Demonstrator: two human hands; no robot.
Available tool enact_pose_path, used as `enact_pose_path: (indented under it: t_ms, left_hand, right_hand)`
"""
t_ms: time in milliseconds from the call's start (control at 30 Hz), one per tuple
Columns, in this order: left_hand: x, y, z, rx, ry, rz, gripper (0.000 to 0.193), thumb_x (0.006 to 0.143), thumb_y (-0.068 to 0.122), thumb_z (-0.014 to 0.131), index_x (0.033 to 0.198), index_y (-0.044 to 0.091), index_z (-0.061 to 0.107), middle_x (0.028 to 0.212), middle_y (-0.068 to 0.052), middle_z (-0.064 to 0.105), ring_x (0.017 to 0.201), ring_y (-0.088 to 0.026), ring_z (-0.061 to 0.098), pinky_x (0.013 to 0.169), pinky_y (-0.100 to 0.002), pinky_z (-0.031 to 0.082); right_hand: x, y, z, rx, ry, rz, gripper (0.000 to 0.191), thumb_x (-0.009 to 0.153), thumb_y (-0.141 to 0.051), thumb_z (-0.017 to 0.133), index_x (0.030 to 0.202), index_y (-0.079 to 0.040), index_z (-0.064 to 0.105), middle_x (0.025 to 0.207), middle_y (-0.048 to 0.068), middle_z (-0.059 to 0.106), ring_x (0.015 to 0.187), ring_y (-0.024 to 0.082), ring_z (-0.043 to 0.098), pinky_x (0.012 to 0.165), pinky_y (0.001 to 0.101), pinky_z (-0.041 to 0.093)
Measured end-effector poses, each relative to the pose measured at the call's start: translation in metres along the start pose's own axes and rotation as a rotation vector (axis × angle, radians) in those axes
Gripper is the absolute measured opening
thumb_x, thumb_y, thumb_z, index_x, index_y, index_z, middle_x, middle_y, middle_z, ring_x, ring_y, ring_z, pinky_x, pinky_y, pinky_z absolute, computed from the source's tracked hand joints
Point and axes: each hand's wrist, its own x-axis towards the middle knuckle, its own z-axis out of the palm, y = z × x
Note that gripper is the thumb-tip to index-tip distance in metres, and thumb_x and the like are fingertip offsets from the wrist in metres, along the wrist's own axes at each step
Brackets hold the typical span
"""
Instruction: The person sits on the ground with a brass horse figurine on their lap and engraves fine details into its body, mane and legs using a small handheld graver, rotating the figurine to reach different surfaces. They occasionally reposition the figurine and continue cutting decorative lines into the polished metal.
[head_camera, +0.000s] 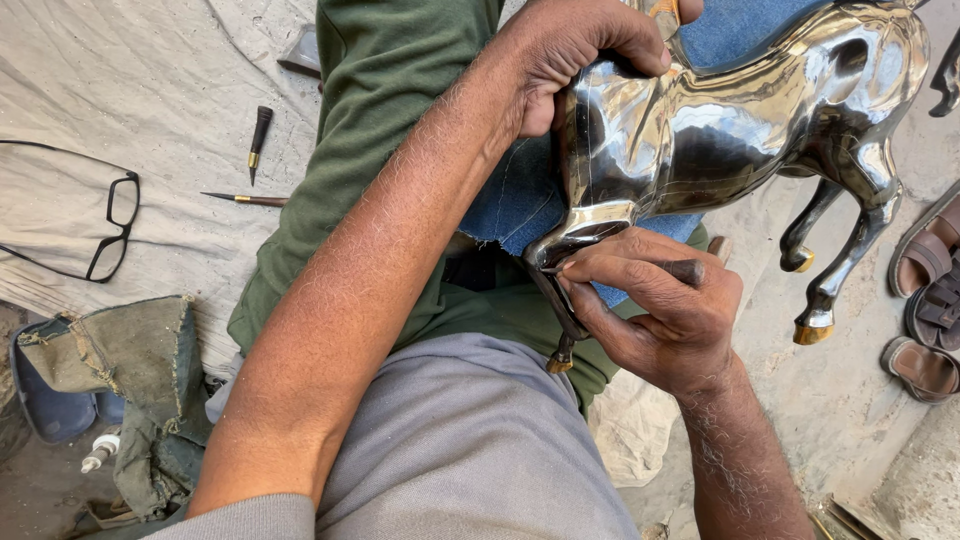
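The left hand (570, 55) grips the metal horse (720, 120) on the lap; right hand (660, 305) fingers pinch a graver (685, 270) at its haunch (keep strokes short, horse braced firmly).

Horse figure (740, 120) across the upper right of the frame, resting on the lap over a cloth pad (520, 200). Sandals (930, 300) at the right edge. Eyeglasses (100, 215) at far left on the ground sheet (150, 80); two hand tools (255, 150) just right of them. Crumpled bag (130, 370) at lower left.
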Motion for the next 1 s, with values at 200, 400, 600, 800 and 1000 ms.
enact_pose_path:
  t_ms: [200, 400, 600, 800, 1000]
  left_hand:
    - [0.001, -0.001, -0.002, 0.037, 0.01, -0.013, 0.046, 0.073, 0.001, 0.077, 0.118, -0.001, 0.07, 0.101, -0.01, 0.072, 0.088, -0.018, 0.075, 0.082, -0.032, 0.067]
    - [-0.004, 0.004, 0.002, 0.005, 0.033, 0.018, 0.045, 0.072, 0.0, 0.076, 0.116, -0.003, 0.072, 0.097, -0.012, 0.073, 0.084, -0.019, 0.075, 0.08, -0.035, 0.069]
    - [-0.024, 0.009, 0.017, 0.08, 0.148, 0.022, 0.043, 0.075, 0.002, 0.075, 0.118, -0.001, 0.073, 0.096, -0.012, 0.076, 0.08, -0.017, 0.075, 0.077, -0.033, 0.066]
    - [-0.055, -0.01, 0.038, -0.003, 0.228, 0.163, 0.045, 0.079, -0.004, 0.077, 0.124, 0.0, 0.069, 0.116, -0.011, 0.07, 0.098, -0.017, 0.072, 0.089, -0.033, 0.065]
    - [-0.059, -0.021, 0.039, -0.022, 0.254, 0.205, 0.048, 0.081, -0.001, 0.078, 0.128, 0.003, 0.067, 0.121, -0.007, 0.068, 0.11, -0.018, 0.068, 0.101, -0.035, 0.061]
  right_hand:
    - [-0.004, 0.003, 0.0, 0.021, -0.006, 0.012, 0.021, 0.084, 0.01, 0.077, 0.1, -0.001, 0.069, 0.093, 0.01, 0.074, 0.091, 0.021, 0.077, 0.081, 0.0314, 0.063]
    - [-0.022, 0.0, 0.009, 0.15, 0.277, 0.009, 0.015, 0.09, 0.012, 0.073, 0.101, 0.003, 0.067, 0.097, 0.013, 0.075, 0.089, 0.02, 0.078, 0.075, 0.0281, 0.064]
    - [-0.06, -0.017, 0.027, 0.189, 0.581, 0.287, 0.017, 0.1, 0.017, 0.07, 0.111, 0.007, 0.063, 0.105, 0.021, 0.071, 0.1, 0.021, 0.074, 0.086, 0.0271, 0.063]
    - [-0.063, -0.019, 0.03, 0.11, 0.624, 0.304, 0.02, 0.099, 0.017, 0.069, 0.115, 0.007, 0.062, 0.109, 0.018, 0.072, 0.101, 0.02, 0.075, 0.089, 0.0265, 0.065]
    - [-0.052, -0.028, 0.019, -0.163, 0.507, 0.264, 0.02, 0.094, 0.015, 0.079, 0.107, 0.004, 0.069, 0.096, 0.012, 0.074, 0.094, 0.016, 0.074, 0.081, 0.0247, 0.06]
